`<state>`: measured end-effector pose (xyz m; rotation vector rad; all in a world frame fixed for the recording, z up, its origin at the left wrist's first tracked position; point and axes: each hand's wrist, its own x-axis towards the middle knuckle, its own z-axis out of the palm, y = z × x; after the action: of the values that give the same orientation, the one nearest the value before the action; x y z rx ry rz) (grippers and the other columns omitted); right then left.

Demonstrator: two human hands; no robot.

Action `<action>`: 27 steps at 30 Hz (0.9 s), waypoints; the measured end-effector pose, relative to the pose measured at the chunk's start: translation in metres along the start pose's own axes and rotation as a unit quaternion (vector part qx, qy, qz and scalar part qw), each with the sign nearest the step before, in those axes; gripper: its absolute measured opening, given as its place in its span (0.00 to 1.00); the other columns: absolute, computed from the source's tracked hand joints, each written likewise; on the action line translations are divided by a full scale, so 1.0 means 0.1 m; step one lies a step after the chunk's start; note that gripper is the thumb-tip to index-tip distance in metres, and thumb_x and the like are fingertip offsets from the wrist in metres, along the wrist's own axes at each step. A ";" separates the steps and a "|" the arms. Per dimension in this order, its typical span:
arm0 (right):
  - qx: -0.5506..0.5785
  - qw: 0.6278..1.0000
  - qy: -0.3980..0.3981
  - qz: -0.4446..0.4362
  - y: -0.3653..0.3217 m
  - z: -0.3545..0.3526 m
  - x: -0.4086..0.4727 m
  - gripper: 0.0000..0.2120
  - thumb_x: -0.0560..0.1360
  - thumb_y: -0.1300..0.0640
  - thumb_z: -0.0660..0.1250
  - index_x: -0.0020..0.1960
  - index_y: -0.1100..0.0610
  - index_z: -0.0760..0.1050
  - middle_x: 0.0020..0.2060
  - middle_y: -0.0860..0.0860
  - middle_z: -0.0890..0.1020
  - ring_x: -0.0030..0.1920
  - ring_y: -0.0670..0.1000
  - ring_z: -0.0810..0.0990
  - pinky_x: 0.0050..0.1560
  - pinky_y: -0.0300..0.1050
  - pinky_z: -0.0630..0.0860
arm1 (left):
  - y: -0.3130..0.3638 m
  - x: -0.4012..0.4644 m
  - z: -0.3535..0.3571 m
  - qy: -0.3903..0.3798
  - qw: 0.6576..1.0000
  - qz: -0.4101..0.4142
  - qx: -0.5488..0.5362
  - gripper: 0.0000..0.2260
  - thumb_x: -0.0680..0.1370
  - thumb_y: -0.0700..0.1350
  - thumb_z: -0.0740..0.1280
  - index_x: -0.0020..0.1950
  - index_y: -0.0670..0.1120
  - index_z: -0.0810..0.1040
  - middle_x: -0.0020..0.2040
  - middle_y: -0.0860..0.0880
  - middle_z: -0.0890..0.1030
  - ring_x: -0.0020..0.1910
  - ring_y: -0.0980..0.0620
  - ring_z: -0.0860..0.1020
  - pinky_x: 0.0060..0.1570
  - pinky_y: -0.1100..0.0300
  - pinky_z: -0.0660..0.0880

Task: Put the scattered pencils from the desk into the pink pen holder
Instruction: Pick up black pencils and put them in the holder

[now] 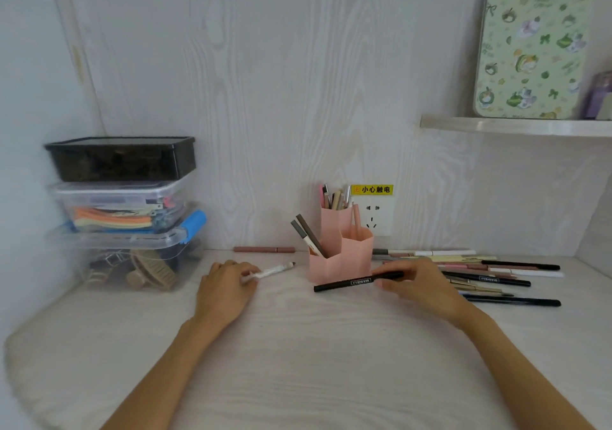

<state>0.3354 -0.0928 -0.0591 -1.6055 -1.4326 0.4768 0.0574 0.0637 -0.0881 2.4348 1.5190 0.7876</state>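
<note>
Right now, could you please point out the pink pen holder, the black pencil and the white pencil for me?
pink pen holder (326, 269): head view, front wall of its lowest compartment.
black pencil (344, 284): head view, barrel left of the right hand.
white pencil (275, 270): head view, barrel beyond the left hand's fingers.

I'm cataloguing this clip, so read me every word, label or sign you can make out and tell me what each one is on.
"小心触电": yellow sticker above the wall socket.
White print on the black pencil in the right hand: upside down, looks like "MADIELI", not certain.
Same kind of print on another black pencil in the pile: too small to read.
Print on the green tin on the shelf: blurred.
</note>
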 end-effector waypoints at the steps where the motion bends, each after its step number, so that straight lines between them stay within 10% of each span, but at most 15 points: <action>1: 0.028 0.999 0.020 0.005 -0.03 -0.01 0.00 0.10 0.69 0.61 0.74 0.45 0.48 0.84 0.39 0.42 0.85 0.39 0.42 0.82 0.36 0.30 0.76 | -0.03 -0.03 -0.01 0.000 0.999 -0.005 -0.048 0.10 0.78 0.48 0.64 0.57 0.55 0.80 0.54 0.50 0.80 0.54 0.49 0.75 0.54 0.55 0.71; 9: 0.243 0.941 0.233 -0.044 -0.46 -0.21 0.13 0.12 0.77 0.64 0.62 0.60 0.56 0.69 0.45 0.54 0.80 0.39 0.45 0.84 0.39 0.34 0.80 | -0.05 -0.03 0.02 0.053 0.979 -0.060 -0.188 0.09 0.74 0.49 0.70 0.54 0.54 0.79 0.44 0.55 0.79 0.43 0.56 0.75 0.46 0.62 0.69; 16: 0.049 0.896 0.407 -0.171 -1.05 -0.11 0.63 0.17 0.77 0.62 0.63 0.63 0.56 0.62 0.42 0.51 0.80 0.40 0.48 0.81 0.39 0.33 0.77 | -0.06 -0.04 0.03 0.074 0.973 -0.075 -0.203 0.10 0.74 0.47 0.69 0.55 0.53 0.78 0.43 0.55 0.76 0.41 0.56 0.73 0.44 0.62 0.67; 23: -0.257 0.910 0.287 -0.152 -0.84 0.22 0.94 0.11 0.77 0.54 0.64 0.58 0.52 0.71 0.41 0.46 0.81 0.40 0.47 0.77 0.32 0.37 0.66 | -0.05 -0.03 0.01 0.081 0.965 -0.090 -0.231 0.11 0.75 0.45 0.68 0.57 0.52 0.78 0.46 0.53 0.78 0.44 0.56 0.73 0.47 0.62 0.68; 27: -0.273 0.931 0.220 -0.103 -0.66 0.31 0.98 0.14 0.79 0.50 0.57 0.51 0.55 0.79 0.48 0.52 0.83 0.56 0.54 0.75 0.46 0.46 0.71 | -0.06 -0.03 0.02 0.080 0.958 -0.101 -0.255 0.11 0.76 0.45 0.67 0.57 0.52 0.77 0.50 0.51 0.80 0.46 0.54 0.74 0.47 0.61 0.68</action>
<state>0.2979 0.0040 0.0056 -1.8066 -1.4222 -0.4281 0.0522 0.0644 -0.0933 1.8513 1.3709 1.1829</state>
